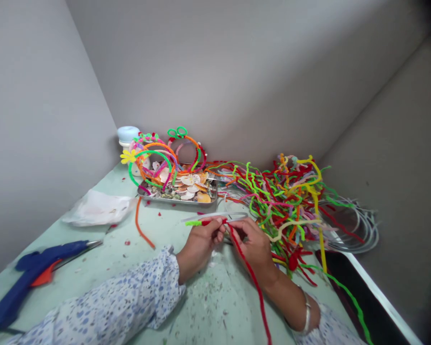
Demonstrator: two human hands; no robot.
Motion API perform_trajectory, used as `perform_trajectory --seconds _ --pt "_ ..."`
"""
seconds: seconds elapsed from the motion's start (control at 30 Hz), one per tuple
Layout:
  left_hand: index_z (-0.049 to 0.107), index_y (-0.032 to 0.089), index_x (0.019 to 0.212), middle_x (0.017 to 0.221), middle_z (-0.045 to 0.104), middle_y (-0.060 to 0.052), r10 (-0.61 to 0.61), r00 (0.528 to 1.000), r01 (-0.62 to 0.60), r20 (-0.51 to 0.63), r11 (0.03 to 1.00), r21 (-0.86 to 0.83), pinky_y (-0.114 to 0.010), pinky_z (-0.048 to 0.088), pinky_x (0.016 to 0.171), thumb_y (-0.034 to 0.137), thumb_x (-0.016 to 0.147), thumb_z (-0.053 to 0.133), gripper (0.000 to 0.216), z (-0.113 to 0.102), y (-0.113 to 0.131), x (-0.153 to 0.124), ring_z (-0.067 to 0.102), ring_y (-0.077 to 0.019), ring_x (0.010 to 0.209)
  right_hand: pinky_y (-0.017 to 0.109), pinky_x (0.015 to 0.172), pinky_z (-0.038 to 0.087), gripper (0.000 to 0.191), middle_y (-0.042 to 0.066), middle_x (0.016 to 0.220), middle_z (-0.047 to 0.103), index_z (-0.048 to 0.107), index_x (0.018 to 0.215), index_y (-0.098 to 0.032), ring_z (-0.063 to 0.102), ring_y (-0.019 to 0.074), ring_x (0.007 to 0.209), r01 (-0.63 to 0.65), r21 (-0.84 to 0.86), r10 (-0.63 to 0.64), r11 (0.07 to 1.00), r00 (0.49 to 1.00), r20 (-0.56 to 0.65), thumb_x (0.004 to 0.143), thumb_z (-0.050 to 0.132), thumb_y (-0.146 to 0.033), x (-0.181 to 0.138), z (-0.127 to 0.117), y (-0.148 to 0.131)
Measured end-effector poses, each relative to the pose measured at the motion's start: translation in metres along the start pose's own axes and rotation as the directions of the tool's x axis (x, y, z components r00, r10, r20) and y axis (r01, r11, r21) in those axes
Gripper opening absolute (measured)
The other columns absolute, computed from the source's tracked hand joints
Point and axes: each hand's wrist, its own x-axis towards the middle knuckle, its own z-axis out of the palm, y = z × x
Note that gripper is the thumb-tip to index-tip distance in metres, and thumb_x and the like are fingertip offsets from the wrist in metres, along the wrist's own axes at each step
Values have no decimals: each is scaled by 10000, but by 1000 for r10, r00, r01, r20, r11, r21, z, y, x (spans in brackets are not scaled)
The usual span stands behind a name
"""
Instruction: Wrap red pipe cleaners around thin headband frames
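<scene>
My left hand (201, 242) is closed in a pinch on a thin white headband (215, 216) whose end is wrapped in green and red pipe cleaner. My right hand (253, 244) is closed on a long red pipe cleaner (253, 280) that runs from the band down over my right wrist toward me. Both hands meet above the pale green table (129, 258), close in front of a big tangled heap of coloured pipe cleaners (283, 191).
A metal tray (175, 197) holding shells and several wrapped headbands (158, 158) stands at the back. A blue glue gun (32, 275) lies at the left, a crumpled plastic bag (96, 208) behind it. Bare white hoops (359, 227) lie at the right, by the table edge.
</scene>
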Motion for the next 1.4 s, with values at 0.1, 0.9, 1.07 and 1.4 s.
perform_trajectory --seconds 0.1,0.9,1.07,1.4 --pt "644 100 653 542 558 15 6 999 -3 -43 997 77 -181 320 469 286 663 744 211 0 0 0 448 -50 456 297 686 503 129 45 823 653 656 907 -218 623 181 761 36 -28 -36 999 999 -1 879 539 -171 1 0 -1" --pt "717 134 786 638 648 -25 96 989 -59 -117 957 284 -219 389 559 279 702 727 167 -10 -8 5 536 -104 554 313 703 504 140 62 810 676 658 931 -204 641 201 759 118 -207 -118 971 993 13 883 530 -175 -1 -1 -4" --pt "681 146 635 564 611 -9 149 983 -86 -106 887 454 -229 370 538 321 737 700 204 -13 -3 3 514 -106 517 308 724 514 172 69 841 687 672 969 -209 643 196 778 146 -212 -140 966 989 42 902 515 -194 -2 -3 -1" --pt "679 134 711 600 636 -5 102 990 -68 -97 950 305 -223 418 567 265 638 740 162 -2 -1 3 560 -118 557 296 662 533 197 72 887 640 712 992 -219 642 179 730 140 -279 -133 950 990 42 911 534 -238 -2 -4 6"
